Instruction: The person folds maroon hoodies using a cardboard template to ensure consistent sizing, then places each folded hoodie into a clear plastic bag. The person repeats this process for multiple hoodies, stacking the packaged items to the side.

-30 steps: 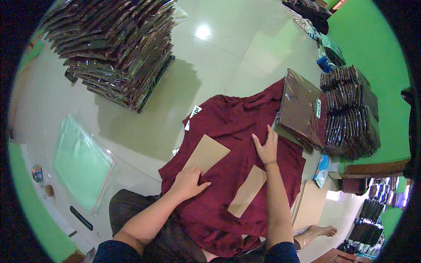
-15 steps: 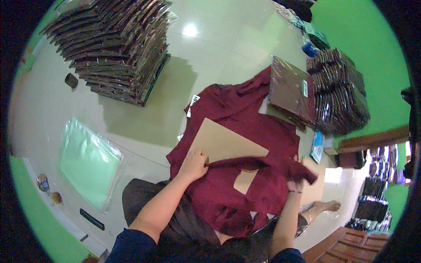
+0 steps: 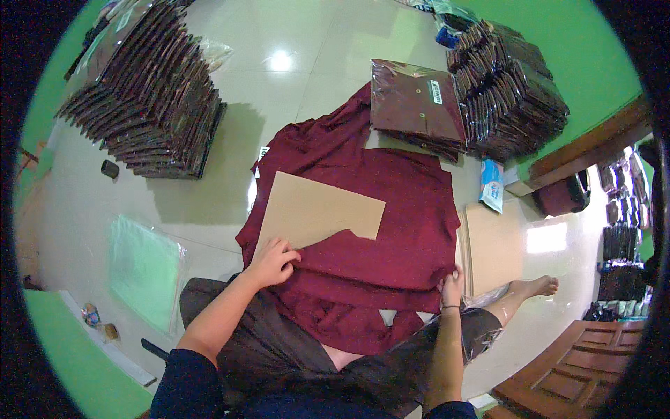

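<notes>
A maroon garment [image 3: 412, 216] lies spread over the floor and my lap. On top of it rests a tan cardboard sheet [image 3: 324, 206], its lower edge covered by a folded-over flap of the cloth. My left hand [image 3: 276, 262] is at the sheet's lower left corner, its bent fingers gripping the fold of the fabric. At the right edge of the garment, my right hand [image 3: 452, 285] pinches the cloth. A white tag [image 3: 262, 155] shows at the garment's left side.
Bagged brown garments stand in a tall stack [image 3: 150, 105] at far left and in piles [image 3: 513, 91] at far right, beside a flat bagged garment [image 3: 419, 101]. Clear plastic bags [image 3: 146, 269] lie left. Cardboard sheets [image 3: 492, 241] and a blue-white packet [image 3: 491, 185] lie right.
The right part of the garment, lifted and bunched before, now lies flatter over the sheet's lower edge. My right hand has moved from the bunched cloth to the garment's right edge. The view has shifted.
</notes>
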Available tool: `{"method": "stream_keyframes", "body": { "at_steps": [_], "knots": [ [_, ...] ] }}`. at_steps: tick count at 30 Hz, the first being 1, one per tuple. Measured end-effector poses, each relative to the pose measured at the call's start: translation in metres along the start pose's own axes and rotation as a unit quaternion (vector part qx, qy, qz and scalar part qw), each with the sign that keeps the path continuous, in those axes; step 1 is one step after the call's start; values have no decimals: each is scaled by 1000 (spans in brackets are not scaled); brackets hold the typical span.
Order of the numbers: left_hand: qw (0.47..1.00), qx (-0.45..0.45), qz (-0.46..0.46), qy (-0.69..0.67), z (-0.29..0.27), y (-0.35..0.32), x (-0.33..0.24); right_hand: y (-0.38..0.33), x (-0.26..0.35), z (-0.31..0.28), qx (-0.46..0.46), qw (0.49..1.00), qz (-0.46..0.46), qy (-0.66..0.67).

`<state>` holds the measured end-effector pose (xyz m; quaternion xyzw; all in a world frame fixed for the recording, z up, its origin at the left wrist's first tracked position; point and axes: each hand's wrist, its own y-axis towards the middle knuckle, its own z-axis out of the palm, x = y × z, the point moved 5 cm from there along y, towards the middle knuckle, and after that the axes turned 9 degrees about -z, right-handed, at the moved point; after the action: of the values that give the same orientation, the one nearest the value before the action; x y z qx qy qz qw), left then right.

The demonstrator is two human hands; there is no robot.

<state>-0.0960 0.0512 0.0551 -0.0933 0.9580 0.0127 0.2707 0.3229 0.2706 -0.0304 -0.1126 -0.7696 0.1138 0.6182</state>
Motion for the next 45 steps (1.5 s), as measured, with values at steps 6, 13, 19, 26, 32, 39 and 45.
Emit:
{"method": "stream_keyframes", "body": {
  "at_steps": [6, 13, 19, 26, 32, 39, 45],
  "knots": [
    [987, -138, -84, -19, -20, 71, 25, -6, 60, 10, -151, 892, -351, -241],
    [968, -89, -204, 120, -11, 217, 92, 102, 117, 134, 116, 776, -464, -411],
    [894, 30, -388, -221, -24, 242, 162, 158, 93, 151, 118, 770, -275, -563],
    [956, -268, 105, 61, -55, 136, 80, 53, 111, 78, -28, 797, -484, -361],
    [987, -147, 53, 37, -12, 57, 80, 12, 147, 133, -67, 788, -510, -337],
    [989, -140, 12, 52, -11, 57, 87, 1, 164, 377, 268, 562, -626, -469],
    [986, -165, -13, 20, -13, 57, 92, 33, 184, 395, 301, 484, -549, -611]
  ]
}}
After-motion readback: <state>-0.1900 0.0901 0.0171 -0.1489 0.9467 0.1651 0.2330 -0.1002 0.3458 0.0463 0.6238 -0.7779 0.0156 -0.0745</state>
